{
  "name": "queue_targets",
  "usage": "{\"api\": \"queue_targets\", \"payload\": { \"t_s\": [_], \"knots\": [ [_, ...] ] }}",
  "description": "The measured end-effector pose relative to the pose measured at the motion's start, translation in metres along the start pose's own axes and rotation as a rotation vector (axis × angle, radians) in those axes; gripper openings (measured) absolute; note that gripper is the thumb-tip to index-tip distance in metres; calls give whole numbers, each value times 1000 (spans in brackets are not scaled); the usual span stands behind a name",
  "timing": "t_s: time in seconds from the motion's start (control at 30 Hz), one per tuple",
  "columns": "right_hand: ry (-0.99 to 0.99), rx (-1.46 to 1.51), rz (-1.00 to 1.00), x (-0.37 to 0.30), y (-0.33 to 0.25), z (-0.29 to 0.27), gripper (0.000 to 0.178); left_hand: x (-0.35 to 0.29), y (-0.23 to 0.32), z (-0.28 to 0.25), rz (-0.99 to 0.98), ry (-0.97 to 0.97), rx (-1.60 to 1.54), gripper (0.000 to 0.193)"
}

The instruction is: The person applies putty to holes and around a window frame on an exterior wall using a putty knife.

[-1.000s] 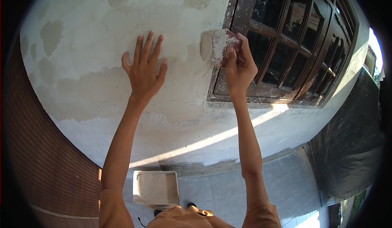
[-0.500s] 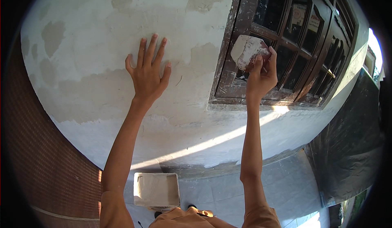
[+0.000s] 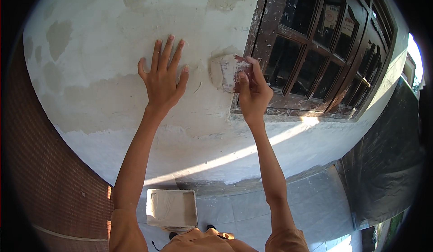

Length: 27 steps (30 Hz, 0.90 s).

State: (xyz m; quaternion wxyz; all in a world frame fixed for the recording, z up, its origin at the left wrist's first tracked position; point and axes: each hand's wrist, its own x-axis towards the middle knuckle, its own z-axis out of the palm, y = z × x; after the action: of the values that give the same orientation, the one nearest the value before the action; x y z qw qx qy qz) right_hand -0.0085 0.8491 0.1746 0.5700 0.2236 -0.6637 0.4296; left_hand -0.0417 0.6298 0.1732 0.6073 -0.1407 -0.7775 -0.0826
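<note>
Fingers spread, my left hand (image 3: 163, 78) lies flat against the plastered wall (image 3: 180, 146). To its right, my right hand (image 3: 254, 92) pinches a reddish-brown putty scraper (image 3: 233, 73) between thumb and fingers. Pale wet putty coats the scraper's left part, which is at the wall beside the window frame; whether its edge touches cannot be told. Putty covers the wall in uneven patches, greyish where it looks damp. Below, a white tub (image 3: 193, 209) of putty stands on the floor near my feet.
A dark brown wooden window (image 3: 306, 49) with several glass panes and putty spatters is on the right. Woven brown matting (image 3: 58, 180) lines the left side. Black sheeting (image 3: 383, 157) hangs at the right. Grey tiles (image 3: 270, 207) cover the floor.
My right hand has moved left with the putty scraper, from in front of the window pane to the wall beside the frame. My left hand has stayed in place.
</note>
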Motion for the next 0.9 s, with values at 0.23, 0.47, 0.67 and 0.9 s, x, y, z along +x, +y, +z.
{"api": "queue_targets", "payload": {
  "t_s": [0.23, 0.47, 0.67, 0.9],
  "knots": [
    [337, 191, 262, 0, 3, -31, 38, -1, -2, -1, 8, -16, -39, 59],
    [226, 91, 193, -14, 15, -17, 37, -3, -4, -3, 10, -29, -6, 58],
    [112, 206, 145, -23, -4, -13, 39, 1, 0, -1, 7, -5, -27, 58],
    [372, 262, 290, -22, 7, -29, 36, -4, 1, 2, -7, -2, -65, 59]
  ]
}}
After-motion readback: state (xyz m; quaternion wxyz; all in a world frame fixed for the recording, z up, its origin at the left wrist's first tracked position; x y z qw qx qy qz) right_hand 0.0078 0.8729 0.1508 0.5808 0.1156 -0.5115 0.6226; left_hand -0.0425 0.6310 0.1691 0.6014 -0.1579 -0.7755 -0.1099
